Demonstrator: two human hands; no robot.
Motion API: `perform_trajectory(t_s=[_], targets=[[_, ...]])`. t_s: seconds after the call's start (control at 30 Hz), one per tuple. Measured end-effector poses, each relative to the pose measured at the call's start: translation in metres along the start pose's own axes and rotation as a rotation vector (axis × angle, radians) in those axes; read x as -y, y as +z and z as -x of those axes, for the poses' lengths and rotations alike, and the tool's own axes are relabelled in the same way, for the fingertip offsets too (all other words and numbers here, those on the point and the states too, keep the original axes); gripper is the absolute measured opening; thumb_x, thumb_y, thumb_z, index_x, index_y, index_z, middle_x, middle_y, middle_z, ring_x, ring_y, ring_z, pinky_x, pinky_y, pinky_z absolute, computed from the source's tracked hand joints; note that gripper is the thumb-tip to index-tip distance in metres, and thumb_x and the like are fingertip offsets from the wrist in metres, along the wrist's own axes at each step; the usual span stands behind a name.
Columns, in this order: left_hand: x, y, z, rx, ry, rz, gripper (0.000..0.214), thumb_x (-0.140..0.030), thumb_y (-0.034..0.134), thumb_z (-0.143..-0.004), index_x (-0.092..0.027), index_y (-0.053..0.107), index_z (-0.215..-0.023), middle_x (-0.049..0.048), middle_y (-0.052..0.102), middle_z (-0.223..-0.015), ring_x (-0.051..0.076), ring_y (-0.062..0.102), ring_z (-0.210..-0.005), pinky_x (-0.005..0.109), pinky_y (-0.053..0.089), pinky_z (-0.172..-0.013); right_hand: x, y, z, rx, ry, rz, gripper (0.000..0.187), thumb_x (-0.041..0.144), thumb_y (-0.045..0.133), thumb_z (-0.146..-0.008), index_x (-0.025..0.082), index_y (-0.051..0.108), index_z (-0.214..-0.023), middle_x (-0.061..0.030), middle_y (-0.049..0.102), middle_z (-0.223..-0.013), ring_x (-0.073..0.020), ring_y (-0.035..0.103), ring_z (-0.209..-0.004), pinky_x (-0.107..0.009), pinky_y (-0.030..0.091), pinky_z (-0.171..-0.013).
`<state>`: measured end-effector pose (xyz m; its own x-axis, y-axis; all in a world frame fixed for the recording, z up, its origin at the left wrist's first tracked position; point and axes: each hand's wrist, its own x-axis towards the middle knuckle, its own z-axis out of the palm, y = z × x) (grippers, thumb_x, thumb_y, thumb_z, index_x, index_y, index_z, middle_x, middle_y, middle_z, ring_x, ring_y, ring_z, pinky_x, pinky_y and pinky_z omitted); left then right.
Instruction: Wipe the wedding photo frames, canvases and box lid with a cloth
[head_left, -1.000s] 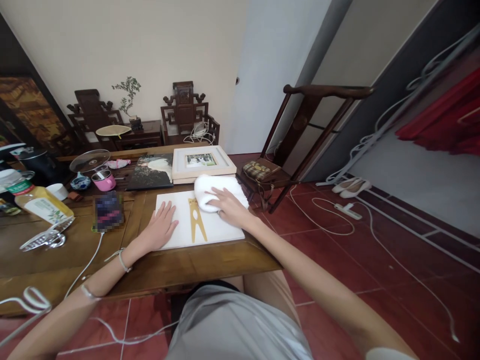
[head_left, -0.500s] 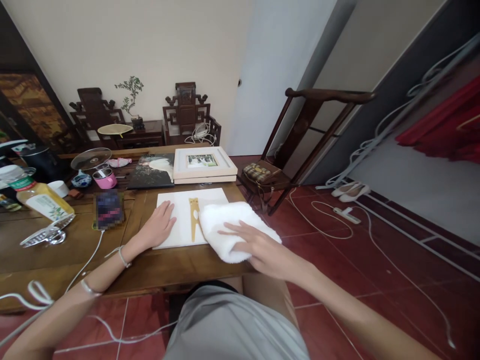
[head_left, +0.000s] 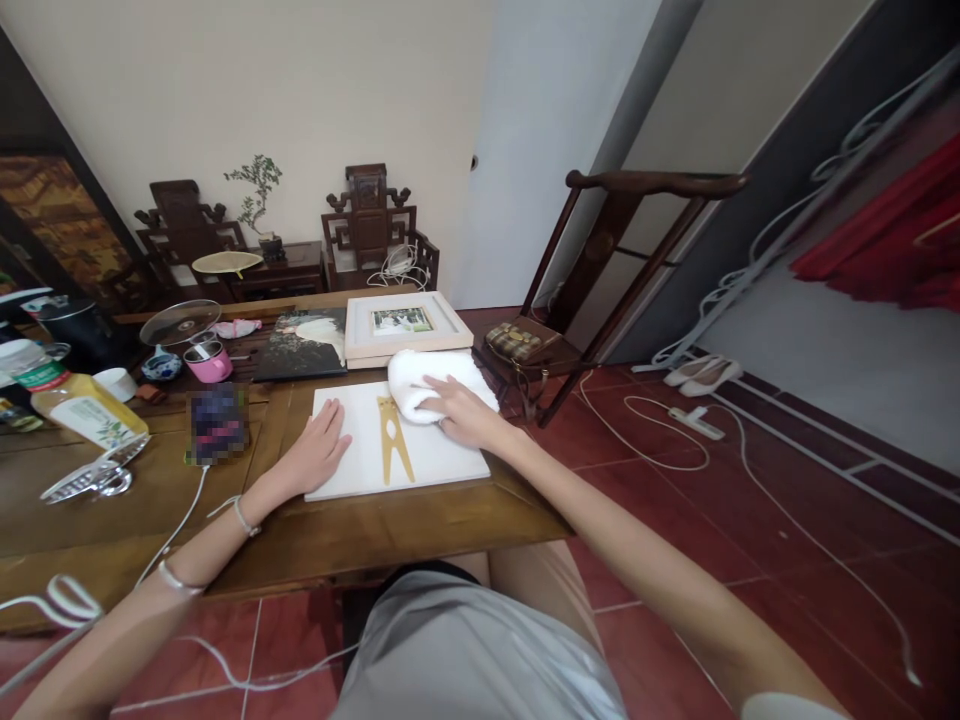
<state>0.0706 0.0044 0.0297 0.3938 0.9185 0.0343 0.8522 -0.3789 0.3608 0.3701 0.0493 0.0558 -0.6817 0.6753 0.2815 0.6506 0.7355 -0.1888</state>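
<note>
A white canvas board (head_left: pixel 442 462) with a thin yellow cat-like figure (head_left: pixel 391 444) lies flat on the wooden table (head_left: pixel 420 520). My left hand (head_left: pixel 319 448) rests flat on the board's left side, fingers stretched out. My right hand (head_left: pixel 456 410) presses down on a folded white towel (head_left: pixel 416 378) at the board's far right corner, fingers spread over it. The towel covers that corner of the board.
Behind the board lie a white picture frame (head_left: pixel 405 325) and a dark painting (head_left: pixel 301 343). To the left stand a pink cup (head_left: pixel 208 360), a yellow bottle (head_left: pixel 82 412), a small fan (head_left: pixel 180 322) and a blurred device (head_left: pixel 217 422) with a cable. A dark chair (head_left: pixel 600 280) stands at the right.
My right hand has pushed the towel from the board's near right edge back up to its far right corner. My left hand has stayed on the board.
</note>
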Motion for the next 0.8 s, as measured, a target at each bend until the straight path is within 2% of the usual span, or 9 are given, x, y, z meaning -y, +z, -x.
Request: perform_trajectory(t_s=[0.13, 0.3, 0.43, 0.57, 0.67, 0.73, 0.8], targets=[[0.002, 0.002, -0.001, -0.007, 0.001, -0.031, 0.068, -0.048, 0.020, -0.098, -0.004, 0.018, -0.151, 0.0212, 0.010, -0.160, 0.030, 0.004, -0.148, 0.052, 0.012, -0.118, 0.018, -0.012, 0.031, 0.072, -0.040, -0.039, 0.061, -0.008, 0.040, -0.060, 0.016, 0.069, -0.108, -0.0120, 0.049, -0.144, -0.0322, 0.032, -0.140, -0.061, 0.026, -0.112], [0.003, 0.003, -0.001, -0.012, 0.008, -0.062, 0.069, -0.049, 0.019, -0.099, -0.003, 0.020, -0.150, 0.0218, 0.012, -0.159, 0.030, 0.008, -0.148, 0.051, 0.014, -0.119, 0.060, -0.037, 0.086, 0.162, -0.089, -0.067, 0.064, -0.008, 0.038, -0.056, 0.019, 0.069, -0.106, -0.0079, 0.046, -0.147, -0.0286, 0.028, -0.142, -0.058, 0.025, -0.114], [0.002, 0.002, 0.000, -0.010, 0.003, -0.083, 0.068, -0.047, 0.021, -0.098, -0.002, 0.021, -0.149, 0.0216, 0.014, -0.159, 0.029, 0.009, -0.148, 0.049, 0.015, -0.119, 0.076, -0.047, 0.104, 0.210, -0.150, -0.079, 0.062, -0.007, 0.039, -0.056, 0.019, 0.070, -0.103, -0.0082, 0.046, -0.147, -0.0278, 0.029, -0.142, -0.056, 0.026, -0.115], [0.000, 0.001, 0.000, -0.002, 0.000, -0.099, 0.067, -0.045, 0.021, -0.098, -0.002, 0.022, -0.149, 0.0204, 0.014, -0.159, 0.028, 0.009, -0.148, 0.047, 0.015, -0.119, 0.054, -0.037, 0.084, 0.166, -0.120, -0.111, 0.066, -0.006, 0.039, -0.055, 0.021, 0.069, -0.107, -0.0069, 0.047, -0.147, -0.0246, 0.029, -0.142, -0.053, 0.025, -0.115], [-0.001, -0.001, 0.000, 0.007, -0.012, -0.111, 0.066, -0.044, 0.020, -0.099, -0.002, 0.022, -0.149, 0.0197, 0.014, -0.160, 0.028, 0.009, -0.148, 0.047, 0.016, -0.119, 0.025, -0.020, 0.051, 0.116, -0.084, -0.116, 0.065, -0.005, 0.039, -0.057, 0.019, 0.068, -0.110, -0.0099, 0.044, -0.148, -0.0265, 0.029, -0.142, -0.056, 0.022, -0.115], [-0.002, -0.001, 0.001, 0.017, -0.018, -0.117, 0.066, -0.043, 0.020, -0.098, -0.001, 0.022, -0.149, 0.0200, 0.014, -0.160, 0.028, 0.009, -0.148, 0.048, 0.015, -0.119, 0.009, -0.010, 0.026, 0.081, -0.038, -0.094, 0.062, -0.005, 0.041, -0.059, 0.015, 0.068, -0.111, -0.0157, 0.048, -0.144, -0.0294, 0.031, -0.141, -0.058, 0.024, -0.113], [-0.003, -0.002, 0.001, 0.019, -0.013, -0.120, 0.066, -0.043, 0.021, -0.098, -0.001, 0.021, -0.149, 0.0200, 0.014, -0.160, 0.028, 0.009, -0.148, 0.048, 0.015, -0.119, -0.002, -0.002, 0.005, 0.038, 0.000, -0.061, 0.060, -0.004, 0.041, -0.062, 0.015, 0.068, -0.112, -0.0168, 0.053, -0.139, -0.0300, 0.032, -0.140, -0.059, 0.025, -0.111]])
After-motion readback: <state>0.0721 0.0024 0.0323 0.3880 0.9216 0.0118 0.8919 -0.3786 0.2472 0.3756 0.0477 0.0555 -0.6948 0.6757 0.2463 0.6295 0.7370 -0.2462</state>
